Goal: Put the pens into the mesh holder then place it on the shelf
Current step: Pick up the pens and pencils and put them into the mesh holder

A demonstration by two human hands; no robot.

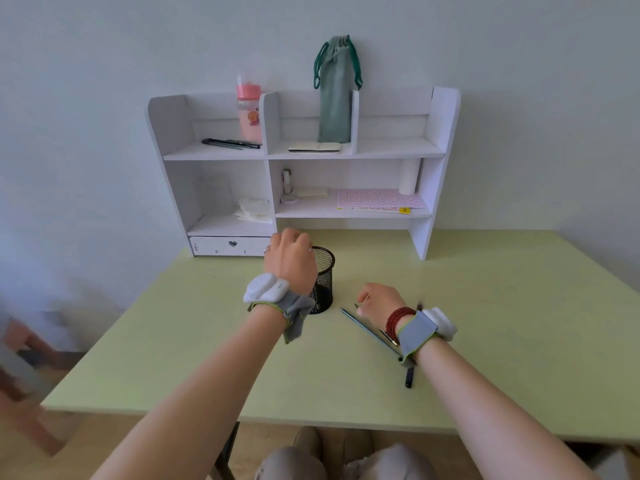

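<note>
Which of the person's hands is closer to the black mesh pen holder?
Left. The left hand rests against the black mesh pen holder; the right hand is apart, over the pens.

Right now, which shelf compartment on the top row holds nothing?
The rightmost top compartment is bare. The left one holds a pink bottle and dark pens; the middle holds a green pouch.

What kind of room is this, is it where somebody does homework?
Probably yes: it looks like a study corner at home. A pale green desk stands against a plain wall, a white desktop shelf holds stationery such as a sheet of labels, and pens lie beside a black mesh holder.
</note>
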